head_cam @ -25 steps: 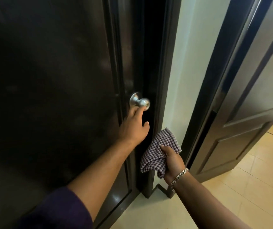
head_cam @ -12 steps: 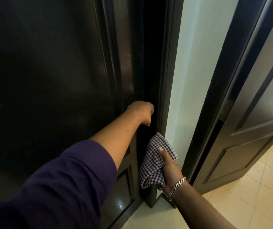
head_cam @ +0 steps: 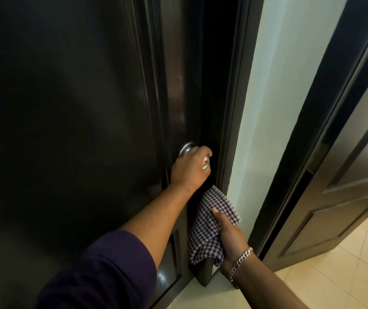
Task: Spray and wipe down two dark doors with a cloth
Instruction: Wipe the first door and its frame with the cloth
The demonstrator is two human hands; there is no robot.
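While the near dark door fills the frame from 9 to 12 o'clock, its silver knob is grasped by the left hand, fingers curled fully round it, with only the rose and a glint of metal showing. The right hand, at about 5 o'clock of the knob, is clenched on a checked cloth, thumb laid across the fabric; the cloth is bunched and held against or just beside the door's edge and the dark frame — contact cannot be confirmed. A chain bracelet is worn on that wrist; a purple sleeve covers the left forearm. The second dark door stands ajar at 3 o'clock, beyond a strip of pale wall; tiled floor is seen at 4 o'clock. No spray bottle is in view. The step in hand is judged to be steadying or turning the knob so that the latch edge can be wiped. It is best done with the door held firm by the knob, the cloth flattened from its bunch, and long vertical passes made along the edge with even pressure. The knob itself should be wiped once released, as prints are likely left there. Streaks on gloss finish are the probable risk.
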